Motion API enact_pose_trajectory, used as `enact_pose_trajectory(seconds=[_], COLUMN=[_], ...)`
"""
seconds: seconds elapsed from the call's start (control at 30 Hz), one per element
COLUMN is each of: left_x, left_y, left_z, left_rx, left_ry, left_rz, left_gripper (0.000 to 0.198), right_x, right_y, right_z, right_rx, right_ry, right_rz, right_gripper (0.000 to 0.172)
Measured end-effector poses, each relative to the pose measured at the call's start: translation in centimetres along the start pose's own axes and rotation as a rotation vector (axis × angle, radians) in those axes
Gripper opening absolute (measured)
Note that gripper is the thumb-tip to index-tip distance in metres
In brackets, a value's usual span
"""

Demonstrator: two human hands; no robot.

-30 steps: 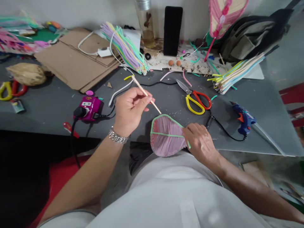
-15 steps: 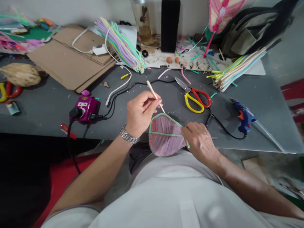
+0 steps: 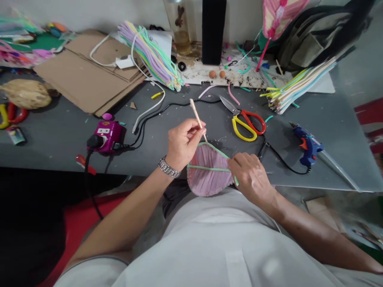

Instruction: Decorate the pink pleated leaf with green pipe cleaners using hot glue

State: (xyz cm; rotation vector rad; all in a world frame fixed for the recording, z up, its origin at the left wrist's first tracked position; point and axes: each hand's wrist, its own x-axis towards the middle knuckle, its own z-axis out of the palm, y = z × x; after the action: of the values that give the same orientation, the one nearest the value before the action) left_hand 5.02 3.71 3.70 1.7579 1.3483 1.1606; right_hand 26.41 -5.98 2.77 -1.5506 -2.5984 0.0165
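Observation:
A leaf-shaped piece [image 3: 206,173] made of pink pipe cleaners with a green rim and green midrib lies at the near edge of the grey table [image 3: 314,131]. My right hand [image 3: 253,179] is closed on its right side, where the green stem end sticks out. My left hand [image 3: 184,144] pinches a thin wooden stick [image 3: 196,115]; the stick's lower end touches the top of the leaf and its upper end points away from me.
Red and yellow scissors [image 3: 245,121] lie just beyond the leaf. A blue glue gun [image 3: 308,146] with a black cord is at the right. A magenta power socket [image 3: 106,135] sits left. Bundles of pipe cleaners [image 3: 155,59], cardboard sheets [image 3: 86,75] and a bag [image 3: 317,38] fill the back.
My left hand has moved right and nearer the leaf, sliding the stick further in so less of it shows above the fingers. My right hand has held still.

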Motion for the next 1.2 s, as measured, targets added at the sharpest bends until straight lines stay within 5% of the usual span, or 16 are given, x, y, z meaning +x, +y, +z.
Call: enact_pose_trajectory(seconds=[0.13,0.27,0.47,0.77,1.2], left_x=[0.2,-0.8,-3.8,-5.5,-6.8], left_y=[0.9,1.0,0.1,1.0,0.5], left_z=[-2.0,-3.2,-1.3,0.9,0.9], left_rx=[0.134,0.442,0.643,1.059,0.883], left_ry=[0.001,-0.217,-0.347,-0.326,-0.349], left_rz=[0.06,0.132,0.064,0.169,0.161], left_gripper=[0.025,0.017,0.009,0.029,0.032], right_x=[0.0,0.0,0.0,0.1,-0.2], right_y=[-0.1,0.0,0.0,-0.1,-0.1], right_z=[0.1,0.2,0.2,0.2,0.3], right_rx=[-0.008,0.007,0.007,0.004,-0.014], right_ry=[0.014,0.004,0.027,0.038,0.05], right_rz=[0.0,-0.003,-0.01,-0.013,-0.036], right_gripper=[0.023,0.022,0.02,0.021,0.016])
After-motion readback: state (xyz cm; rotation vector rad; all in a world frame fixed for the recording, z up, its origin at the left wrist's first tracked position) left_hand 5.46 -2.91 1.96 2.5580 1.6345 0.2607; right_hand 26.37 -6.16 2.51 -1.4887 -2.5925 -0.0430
